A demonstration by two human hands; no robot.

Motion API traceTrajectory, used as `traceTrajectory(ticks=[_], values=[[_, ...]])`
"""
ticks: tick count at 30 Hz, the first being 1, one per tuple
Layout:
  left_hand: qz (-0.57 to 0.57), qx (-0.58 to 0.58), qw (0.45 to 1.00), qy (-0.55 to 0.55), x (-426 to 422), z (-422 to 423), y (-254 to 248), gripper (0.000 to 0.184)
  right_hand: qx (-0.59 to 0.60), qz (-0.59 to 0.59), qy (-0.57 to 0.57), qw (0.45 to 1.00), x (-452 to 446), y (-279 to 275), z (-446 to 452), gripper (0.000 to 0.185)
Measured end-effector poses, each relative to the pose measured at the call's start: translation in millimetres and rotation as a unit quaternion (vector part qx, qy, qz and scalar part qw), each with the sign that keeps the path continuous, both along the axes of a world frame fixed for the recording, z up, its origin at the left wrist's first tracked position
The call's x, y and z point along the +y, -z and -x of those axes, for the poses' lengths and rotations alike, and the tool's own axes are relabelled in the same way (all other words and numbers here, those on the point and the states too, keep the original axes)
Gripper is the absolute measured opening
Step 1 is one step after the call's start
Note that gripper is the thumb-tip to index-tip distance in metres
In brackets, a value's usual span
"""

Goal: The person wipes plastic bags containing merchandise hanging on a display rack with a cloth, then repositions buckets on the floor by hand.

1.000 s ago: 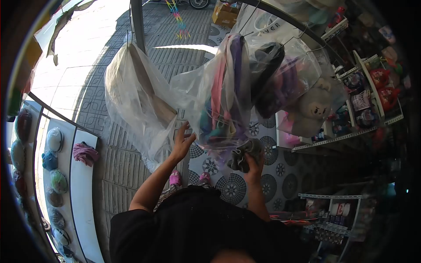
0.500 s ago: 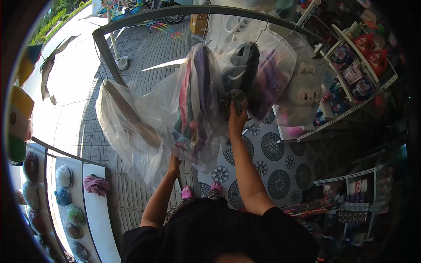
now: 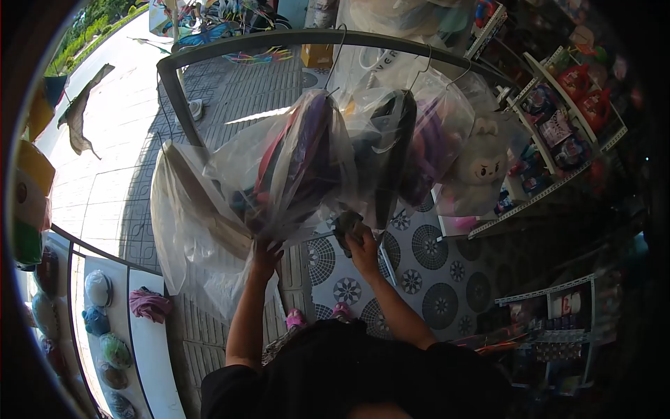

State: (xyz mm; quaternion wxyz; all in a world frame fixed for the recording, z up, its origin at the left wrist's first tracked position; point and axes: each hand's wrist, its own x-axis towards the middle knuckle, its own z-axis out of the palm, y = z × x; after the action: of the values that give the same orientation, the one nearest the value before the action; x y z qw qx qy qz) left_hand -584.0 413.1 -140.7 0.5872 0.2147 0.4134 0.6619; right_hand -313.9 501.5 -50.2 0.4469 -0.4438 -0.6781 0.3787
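Note:
Clothes on hangers hang in clear plastic covers from a dark metal rack. My left hand is closed on the lower edge of the plastic garment cover over red and purple clothes. My right hand grips a crumpled dark grey cloth, just below the covered dark garment. Left of these hangs a beige garment in its own cover. To the right are a covered purple garment and a pale plush toy in plastic.
White panels on the left hold several wrapped caps and a mauve cloth. Shelves with packaged goods stand at the right, with another rack lower down. Patterned tiles meet ribbed paving underfoot.
My right hand has come down and left with the cloth, away from the dark garment. My left hand has shifted slightly left, and the red and purple clothes now slant toward it.

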Motion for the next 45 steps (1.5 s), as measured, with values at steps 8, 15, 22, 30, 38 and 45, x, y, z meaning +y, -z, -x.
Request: traceTrajectory(ticks=[8,15,22,30,38,45], values=[[0.279,-0.273,0.894,-0.220,50,-49,36,0.057,-0.102,-0.042,0.089,0.990,36,-43,-85,0.039],[0.039,0.032,0.964,0.261,81,-171,-126,0.055,-0.118,0.094,-0.010,0.989,92,49,-128,0.041],[-0.015,0.166,0.973,0.157,160,-110,-150,0.054,-0.117,-0.067,-0.029,0.990,82,53,-141,0.032],[0.052,0.278,0.959,0.020,176,-99,-136,0.068,-0.113,-0.018,-0.158,0.981,5,-13,-139,0.029],[-0.056,0.425,0.903,0.040,69,-173,-190,0.086,-0.144,0.048,-0.327,0.933,-53,-65,-85,0.032],[0.023,0.543,0.836,0.076,51,-147,-204,0.058,-0.022,0.036,-0.375,0.926,-79,-79,-21,0.031]])
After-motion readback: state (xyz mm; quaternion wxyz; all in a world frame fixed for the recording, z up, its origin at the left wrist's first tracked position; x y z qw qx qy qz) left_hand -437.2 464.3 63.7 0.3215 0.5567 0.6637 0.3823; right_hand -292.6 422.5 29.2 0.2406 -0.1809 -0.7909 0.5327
